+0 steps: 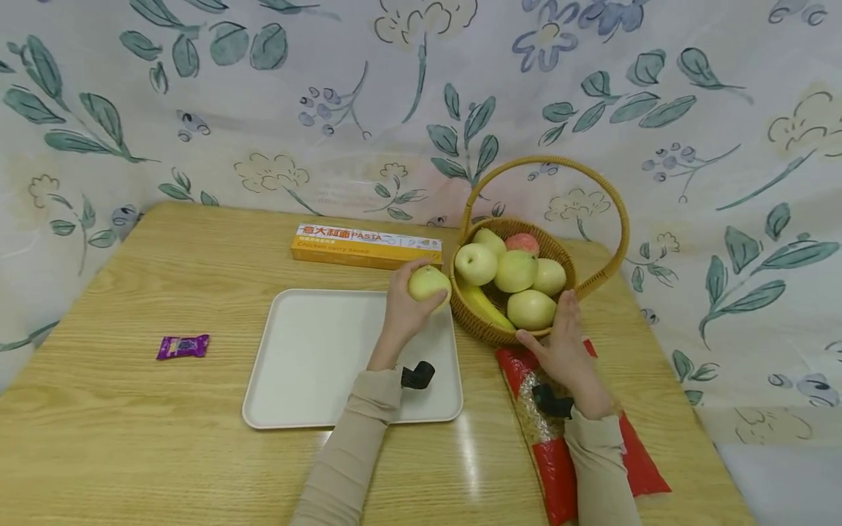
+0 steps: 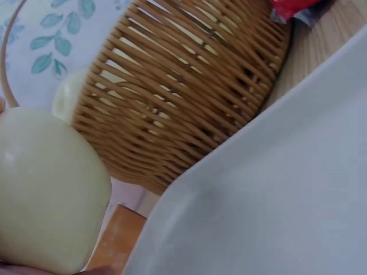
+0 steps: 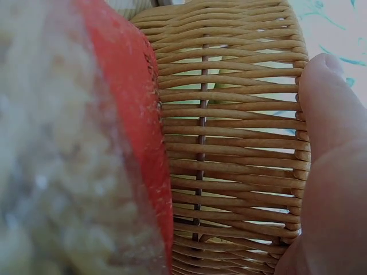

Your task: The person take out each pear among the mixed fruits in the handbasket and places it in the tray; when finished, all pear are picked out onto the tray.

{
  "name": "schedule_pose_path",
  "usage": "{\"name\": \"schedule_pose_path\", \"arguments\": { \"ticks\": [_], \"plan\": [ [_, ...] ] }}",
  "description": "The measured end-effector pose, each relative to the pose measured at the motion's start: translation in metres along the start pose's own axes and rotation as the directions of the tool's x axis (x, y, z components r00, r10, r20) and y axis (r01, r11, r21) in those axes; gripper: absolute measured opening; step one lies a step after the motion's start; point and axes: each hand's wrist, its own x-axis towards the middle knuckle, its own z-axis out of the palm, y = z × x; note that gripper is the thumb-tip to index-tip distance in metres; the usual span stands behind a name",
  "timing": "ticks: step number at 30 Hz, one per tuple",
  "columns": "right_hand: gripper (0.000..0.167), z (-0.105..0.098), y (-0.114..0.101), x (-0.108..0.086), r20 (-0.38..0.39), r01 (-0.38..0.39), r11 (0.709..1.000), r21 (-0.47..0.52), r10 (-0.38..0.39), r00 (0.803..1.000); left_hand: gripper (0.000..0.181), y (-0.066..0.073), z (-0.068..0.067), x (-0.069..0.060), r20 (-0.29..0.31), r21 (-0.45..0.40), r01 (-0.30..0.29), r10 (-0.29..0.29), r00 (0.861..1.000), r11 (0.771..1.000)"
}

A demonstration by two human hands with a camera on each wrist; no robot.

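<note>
The left hand, at frame centre, held a pale fruit between thumb and curled fingers, over the upper right of the tray. The right hand, right of centre, was spread at the near rim of the basket. Judged step: fruit transfer, direction undetermined; next move called for a steady basket.

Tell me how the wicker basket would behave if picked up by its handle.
The wicker basket would probably feel heavy for its size, being loaded with fruit. Its handle stands arched unsupported, so it is likely stiff. Rounded fruit piled near the rim might roll out if tilted.
</note>
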Motion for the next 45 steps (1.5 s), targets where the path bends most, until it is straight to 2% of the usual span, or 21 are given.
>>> {"name": "schedule_pose_path", "arguments": {
  "ticks": [5,8,16,22,25,33,40,45],
  "plan": [
    [0.107,0.001,0.0,0.001,-0.005,0.01,1.0,0.0,-0.01,1.0,0.055,-0.006,0.005,0.002,-0.019,0.018,0.049,-0.048,0.999,0.999],
    [0.107,0.001,-0.001,0.001,-0.001,0.0,1.0,-0.005,0.0,1.0,0.052,-0.008,0.007,0.003,-0.037,0.033,0.053,-0.052,0.998,0.998],
    [0.107,-0.004,-0.002,0.001,0.008,-0.031,0.999,-0.021,0.032,0.999,0.03,-0.014,0.013,0.007,-0.07,0.029,-0.002,0.004,0.998,1.0],
    [0.107,-0.006,-0.002,0.001,0.012,-0.038,0.999,-0.027,0.038,0.999,0.034,-0.013,0.016,0.008,-0.032,0.024,0.007,-0.006,0.999,1.0],
    [0.106,-0.006,-0.002,0.001,0.013,-0.037,0.999,-0.024,0.037,0.999,0.038,-0.011,0.015,0.009,-0.005,0.041,-0.017,0.017,1.0,0.999],
    [0.107,-0.006,-0.001,0.001,0.011,-0.036,0.999,-0.025,0.036,0.999,0.043,0.006,0.014,0.015,0.063,0.126,-0.121,0.114,0.992,0.985],
    [0.106,-0.003,0.0,0.001,0.016,-0.033,0.999,-0.002,0.033,0.999,0.044,0.034,0.022,0.025,0.118,0.106,-0.192,0.179,0.977,0.976],
    [0.106,0.0,0.0,0.0,0.018,-0.031,0.999,0.016,0.03,0.999,0.045,0.044,0.032,0.03,0.147,0.086,-0.207,0.193,0.97,0.974]
  ]
}}
